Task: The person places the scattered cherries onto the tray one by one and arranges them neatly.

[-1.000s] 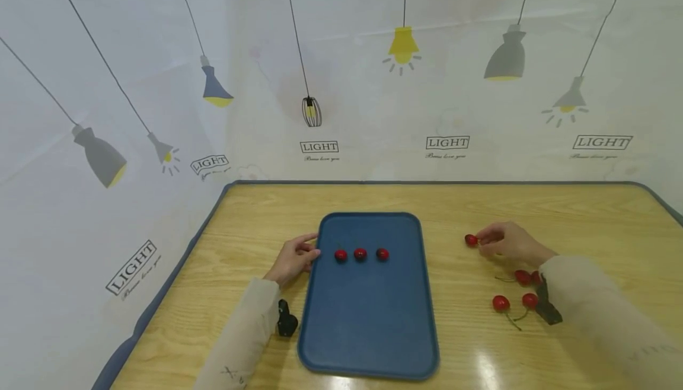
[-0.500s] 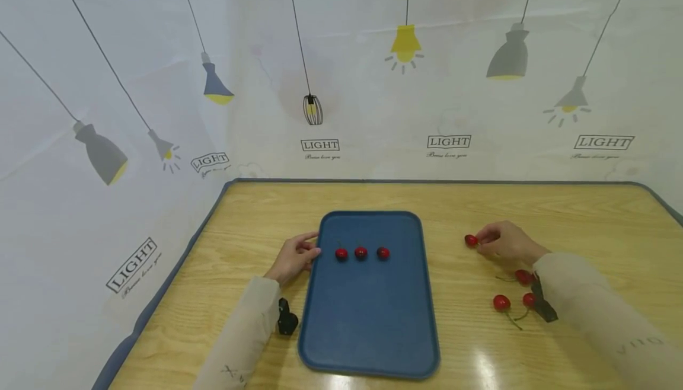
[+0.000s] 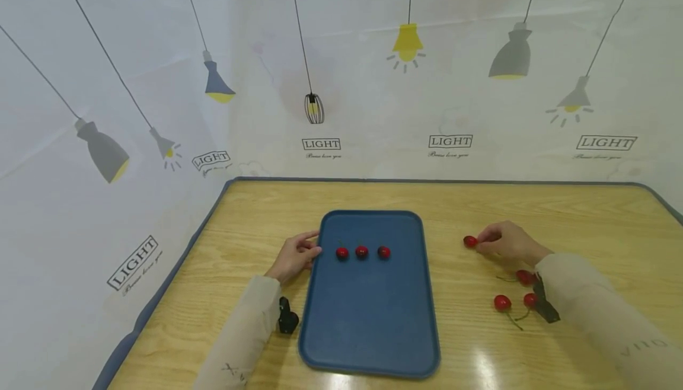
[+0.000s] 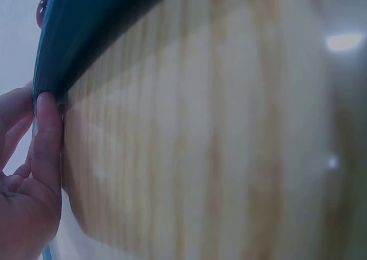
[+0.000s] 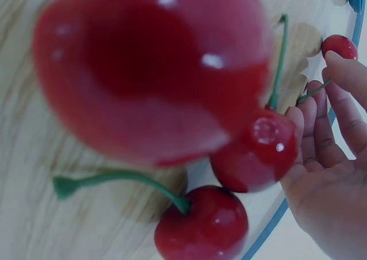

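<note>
My right hand (image 3: 507, 243) pinches a red cherry (image 3: 469, 241) between thumb and fingers, low over the table to the right of the blue tray (image 3: 369, 319). Its green stem (image 5: 315, 92) runs between the fingers in the right wrist view. My left hand (image 3: 293, 258) rests at the tray's left rim, the thumb touching the edge and the fingers loosely extended. On the tray, a left cherry (image 3: 342, 253), a middle cherry (image 3: 361, 252) and a right cherry (image 3: 383, 252) form a row across its upper part.
More stemmed cherries lie below my right hand: one cherry (image 3: 502, 303) at the front and another cherry (image 3: 524, 277) behind it. The right sleeve and black wrist camera (image 3: 545, 304) partly cover this group. A lamp-printed curtain (image 3: 373, 93) stands behind the wooden table (image 3: 256, 206).
The right hand's fingers have closed more tightly on the cherry, which has shifted very slightly left. The left hand, tray and row of cherries stay as they were.
</note>
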{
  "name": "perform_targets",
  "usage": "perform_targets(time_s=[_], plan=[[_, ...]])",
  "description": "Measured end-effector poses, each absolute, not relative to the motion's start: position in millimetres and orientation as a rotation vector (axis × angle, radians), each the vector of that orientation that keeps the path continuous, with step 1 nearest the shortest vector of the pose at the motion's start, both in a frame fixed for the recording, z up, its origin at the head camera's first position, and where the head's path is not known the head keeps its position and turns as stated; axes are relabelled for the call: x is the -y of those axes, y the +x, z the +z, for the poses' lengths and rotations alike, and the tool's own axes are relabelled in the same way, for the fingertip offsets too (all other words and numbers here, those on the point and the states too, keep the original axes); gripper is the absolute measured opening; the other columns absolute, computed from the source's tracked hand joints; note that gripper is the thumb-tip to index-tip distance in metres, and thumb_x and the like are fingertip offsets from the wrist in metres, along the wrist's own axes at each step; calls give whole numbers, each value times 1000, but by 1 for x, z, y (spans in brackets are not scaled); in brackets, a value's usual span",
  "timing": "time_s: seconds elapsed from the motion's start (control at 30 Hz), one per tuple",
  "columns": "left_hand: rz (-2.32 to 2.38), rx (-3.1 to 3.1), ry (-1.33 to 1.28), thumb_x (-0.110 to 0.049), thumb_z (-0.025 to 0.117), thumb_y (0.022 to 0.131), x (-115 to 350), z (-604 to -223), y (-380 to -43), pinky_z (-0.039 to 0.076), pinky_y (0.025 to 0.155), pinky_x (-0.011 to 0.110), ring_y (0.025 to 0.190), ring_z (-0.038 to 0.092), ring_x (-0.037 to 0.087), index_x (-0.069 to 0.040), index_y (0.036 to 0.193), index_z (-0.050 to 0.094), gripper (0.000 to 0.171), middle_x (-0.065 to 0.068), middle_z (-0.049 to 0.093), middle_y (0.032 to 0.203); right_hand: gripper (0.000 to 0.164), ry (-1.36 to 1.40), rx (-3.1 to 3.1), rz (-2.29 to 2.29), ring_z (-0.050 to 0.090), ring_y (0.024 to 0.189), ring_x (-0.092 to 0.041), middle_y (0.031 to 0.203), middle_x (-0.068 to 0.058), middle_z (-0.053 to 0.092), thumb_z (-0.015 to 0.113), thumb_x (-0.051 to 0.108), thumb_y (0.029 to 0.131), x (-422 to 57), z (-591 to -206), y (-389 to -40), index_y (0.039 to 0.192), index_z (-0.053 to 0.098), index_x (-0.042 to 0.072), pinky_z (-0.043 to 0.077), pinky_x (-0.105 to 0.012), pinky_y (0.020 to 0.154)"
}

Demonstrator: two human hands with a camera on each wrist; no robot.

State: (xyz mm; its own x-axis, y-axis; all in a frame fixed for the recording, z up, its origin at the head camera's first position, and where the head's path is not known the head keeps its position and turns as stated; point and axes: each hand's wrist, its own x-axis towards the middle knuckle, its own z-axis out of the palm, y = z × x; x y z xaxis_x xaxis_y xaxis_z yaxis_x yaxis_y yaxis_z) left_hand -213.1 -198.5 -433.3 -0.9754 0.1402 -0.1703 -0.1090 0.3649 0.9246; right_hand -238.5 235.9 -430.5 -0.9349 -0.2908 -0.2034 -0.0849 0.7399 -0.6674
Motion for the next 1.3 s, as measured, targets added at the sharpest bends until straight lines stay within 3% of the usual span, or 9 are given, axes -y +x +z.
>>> perform_targets(time_s=[0.17, 0.77, 1.03, 1.3], plan=[[1676, -2412, 9, -4, 57, 86, 204, -455, -224, 50, 56, 30, 66, 54, 13, -6, 129, 46, 45, 13, 55, 93, 15, -319, -2660, -1004, 47, 77, -20, 86, -8, 59, 61, 12, 82, -236, -430, -237, 89, 64, -1, 40, -29, 64], [1658, -2415, -1, -5, 57, 86, 205, -454, -226, 51, 57, 29, 67, 54, 14, -7, 130, 45, 46, 13, 53, 95, 18, -356, -2667, -1023, 50, 78, -21, 92, -14, 58, 57, 7, 85, -236, -424, -237, 98, 60, -5, 45, -28, 61], [1660, -2413, -11, -5, 57, 86, 204, -455, -225, 51, 57, 29, 67, 54, 14, -7, 130, 45, 46, 13, 54, 95, 19, -400, -2689, -1025, 51, 87, -24, 96, -13, 59, 58, 8, 85, -236, -423, -235, 100, 62, -2, 43, -34, 73], [1664, -2413, -12, -4, 56, 86, 203, -454, -225, 50, 56, 28, 66, 54, 13, -7, 130, 45, 46, 13, 54, 95, 16, -478, -2744, -1073, 54, 86, -23, 93, -12, 61, 59, 7, 84, -232, -418, -231, 97, 63, -2, 45, -33, 72]])
